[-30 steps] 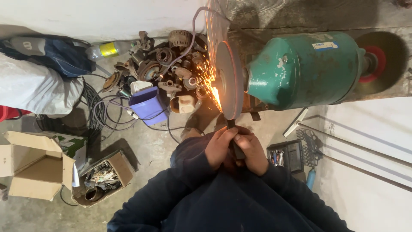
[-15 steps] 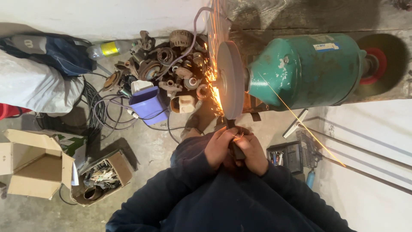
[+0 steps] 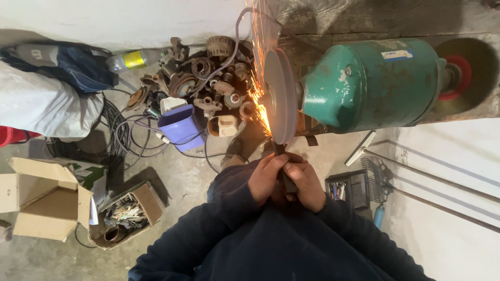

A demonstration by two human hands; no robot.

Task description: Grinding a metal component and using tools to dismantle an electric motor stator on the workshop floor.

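Note:
A green bench grinder (image 3: 372, 86) lies across the top of the view, with a grey grinding wheel (image 3: 281, 96) on its left end and a red-hubbed wheel (image 3: 461, 78) on its right. My left hand (image 3: 266, 178) and my right hand (image 3: 304, 184) are clasped together around a dark, narrow metal piece (image 3: 284, 169). Its tip presses against the lower edge of the grey wheel. Orange sparks (image 3: 260, 106) spray to the left and upward from the contact point. My dark sleeves fill the bottom of the view.
On the floor to the left lie a pile of rusty machine parts (image 3: 200, 78), a purple plastic tub (image 3: 181, 126), tangled cables (image 3: 122, 138), open cardboard boxes (image 3: 44, 198) and a white sack (image 3: 44, 104). A black tool tray (image 3: 348, 187) and metal rods (image 3: 437, 179) lie to the right.
My hands stay clasped on the piece at the wheel. The long spark streak toward the lower right is gone; sparks now fly left and upward.

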